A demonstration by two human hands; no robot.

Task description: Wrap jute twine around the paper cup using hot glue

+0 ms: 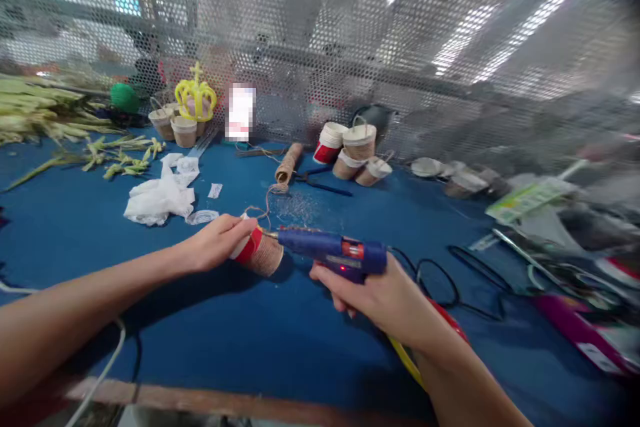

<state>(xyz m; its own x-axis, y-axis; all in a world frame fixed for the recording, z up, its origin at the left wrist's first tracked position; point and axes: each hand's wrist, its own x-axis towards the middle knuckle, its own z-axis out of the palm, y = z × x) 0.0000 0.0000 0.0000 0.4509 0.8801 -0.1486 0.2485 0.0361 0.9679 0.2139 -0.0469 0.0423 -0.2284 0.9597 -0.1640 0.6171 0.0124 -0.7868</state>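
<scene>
My left hand (pixel 220 240) is closed around the rim end of a red and white paper cup (pixel 247 248), which lies tilted over the table. Brown twine (pixel 269 255) is wound round the cup's base end. In my right hand (pixel 367 290) is a blue hot glue gun (pixel 330 250) with a small red light lit on its side. Its metal nozzle points left, at or very near the cup's side where the twine meets the red. From the cup a loose strand of twine runs back to a twine roll (pixel 289 163).
Dark scissors (pixel 325 183) lie beside the roll. Behind stand stacked cups (pixel 330 142) and small twine-wrapped baskets (pixel 359 140). White crumpled plastic (pixel 163 197) and a yellow crown (pixel 196 97) are left. A black cord (pixel 440 280) and blurred clutter are right; a perforated metal screen (pixel 300 33) closes the back.
</scene>
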